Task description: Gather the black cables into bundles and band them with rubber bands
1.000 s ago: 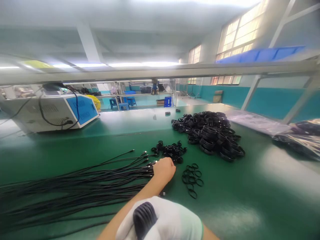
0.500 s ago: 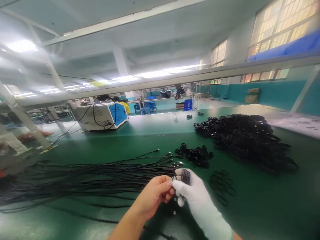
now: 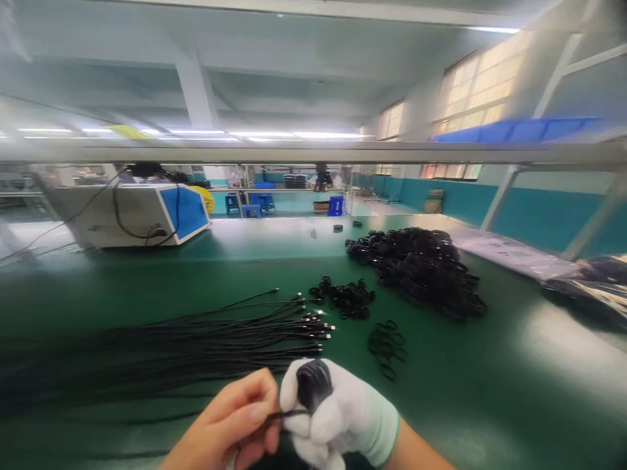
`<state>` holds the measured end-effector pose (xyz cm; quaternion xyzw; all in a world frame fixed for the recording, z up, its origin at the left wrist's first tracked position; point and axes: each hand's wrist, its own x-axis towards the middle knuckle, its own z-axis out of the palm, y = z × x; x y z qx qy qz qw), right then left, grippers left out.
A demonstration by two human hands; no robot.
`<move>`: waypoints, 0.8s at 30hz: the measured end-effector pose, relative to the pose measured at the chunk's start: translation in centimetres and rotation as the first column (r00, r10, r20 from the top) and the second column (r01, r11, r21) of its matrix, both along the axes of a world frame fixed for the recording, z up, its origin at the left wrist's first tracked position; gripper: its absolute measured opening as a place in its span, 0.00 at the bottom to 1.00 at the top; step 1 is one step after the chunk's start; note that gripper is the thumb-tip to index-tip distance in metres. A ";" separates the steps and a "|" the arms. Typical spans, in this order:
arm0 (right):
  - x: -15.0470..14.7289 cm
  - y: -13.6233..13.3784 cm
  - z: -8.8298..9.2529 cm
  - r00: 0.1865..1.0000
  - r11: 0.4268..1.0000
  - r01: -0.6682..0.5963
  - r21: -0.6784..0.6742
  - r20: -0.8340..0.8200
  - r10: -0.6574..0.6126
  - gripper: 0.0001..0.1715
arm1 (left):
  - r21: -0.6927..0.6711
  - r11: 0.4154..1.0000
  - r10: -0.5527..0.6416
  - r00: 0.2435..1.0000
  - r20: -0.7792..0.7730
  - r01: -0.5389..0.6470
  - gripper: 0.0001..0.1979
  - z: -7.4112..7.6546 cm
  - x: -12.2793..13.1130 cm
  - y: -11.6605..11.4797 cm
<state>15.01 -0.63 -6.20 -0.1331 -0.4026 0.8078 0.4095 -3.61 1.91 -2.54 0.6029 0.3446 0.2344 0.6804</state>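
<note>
My right hand [image 3: 350,414], in a white glove, is closed round a coiled black cable [image 3: 314,384], whose stacked loops show above the thumb. My bare left hand [image 3: 235,418] pinches a thin black strand [image 3: 291,413] that runs across to the gloved fingers. Whether this strand is a cable end or a tie, I cannot tell. Beyond both hands, long black cables [image 3: 235,343] lie side by side, their metal plugs pointing right. A small pile of black bands [image 3: 349,299] sits past the plugs, and several loose bands [image 3: 386,346] are nearer my right hand.
A large heap of coiled black cables [image 3: 416,271] covers the right of the green table [image 3: 490,378]. At back left stands a white and blue machine [image 3: 132,215] with dangling wires. A shelf beam [image 3: 294,152] crosses overhead. Clear plastic sheeting [image 3: 514,256] lies at far right.
The view has swung right and levelled. Both hands sit lower in the picture, and the black strand between them now shows stretched out to the left of the coil.
</note>
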 end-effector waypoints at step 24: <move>-2.2 0.9 -2.6 0.483 0.864 0.347 0.364 0.720 -0.498 0.43 | 0.579 0.738 0.076 0.809 -0.582 0.347 0.27 0.7 1.9 0.4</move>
